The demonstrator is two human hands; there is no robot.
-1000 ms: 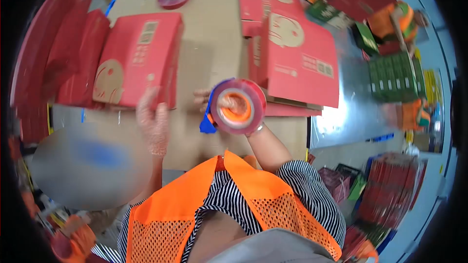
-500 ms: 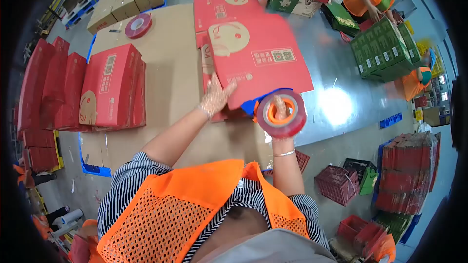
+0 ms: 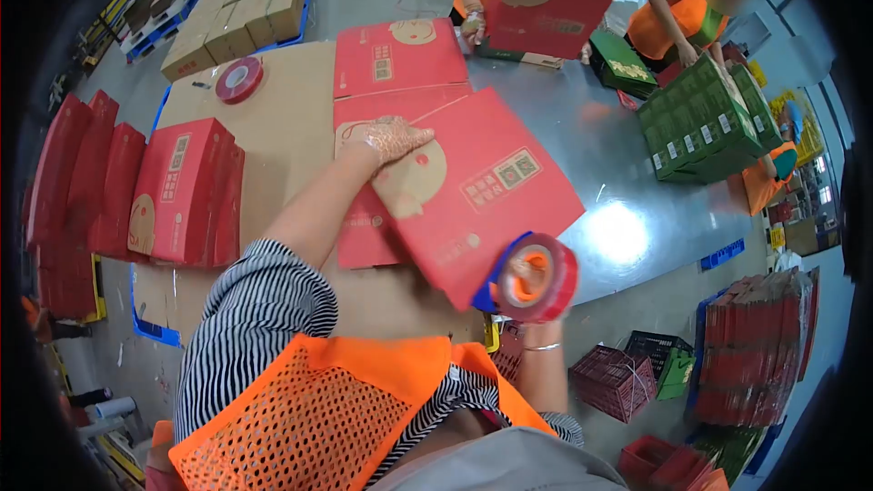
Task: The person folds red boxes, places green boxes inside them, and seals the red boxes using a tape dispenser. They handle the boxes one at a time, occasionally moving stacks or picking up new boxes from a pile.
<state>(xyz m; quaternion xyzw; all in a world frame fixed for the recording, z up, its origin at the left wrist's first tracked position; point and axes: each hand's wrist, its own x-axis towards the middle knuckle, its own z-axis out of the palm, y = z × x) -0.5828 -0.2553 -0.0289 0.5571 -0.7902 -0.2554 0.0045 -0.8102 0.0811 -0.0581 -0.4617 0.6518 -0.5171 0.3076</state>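
Note:
A flat red carton (image 3: 477,205) with a printed round face lies turned at an angle over other red cartons (image 3: 400,59). Gloved, my left hand (image 3: 386,138) rests over its upper left edge, fingers stretched out and pointing right. My right hand (image 3: 527,271) is closed on a blue tape dispenser (image 3: 496,277), fingers partly hidden behind the roll. Its large roll of red-edged tape (image 3: 566,284) has an orange hub. The dispenser sits right at the carton's lower right corner.
Stacked red cartons (image 3: 182,191) stand at left on the cardboard-covered table (image 3: 296,109), near a spare tape roll (image 3: 240,80). Across the metal tabletop (image 3: 582,164), one person holds a red carton (image 3: 550,0); another handles green boxes (image 3: 705,127). Crates (image 3: 614,382) stand on the floor.
My left hand has moved up from the carton's lower left side to its upper left edge. The carton has turned, and my right hand with the dispenser has moved down and slightly right.

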